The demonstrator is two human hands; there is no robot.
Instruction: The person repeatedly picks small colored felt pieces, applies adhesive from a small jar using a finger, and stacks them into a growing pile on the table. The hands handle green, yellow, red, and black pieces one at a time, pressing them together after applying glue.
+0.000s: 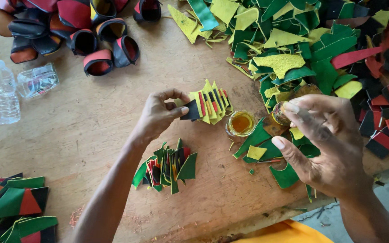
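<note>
My left hand [158, 114] pinches a small black leather piece [191, 111] at the edge of a fanned stack of yellow pieces with red and black strips [211, 104]. My right hand [323, 141] hovers right of a small round dish of amber glue [241, 123], its index finger raised and smeared, with a glue-stained lid [279, 112] just behind the fingertips. A pile of green, red and black cut pieces [167, 168] lies below my left hand on the wooden table [91, 130].
A heap of green, yellow, red and black leather scraps [320, 40] covers the far right. Red and black shoe uppers [82, 31] lie at the top left, next to two clear plastic bottles [3, 92]. Stitched green-red-black pieces [12, 204] sit at the bottom left.
</note>
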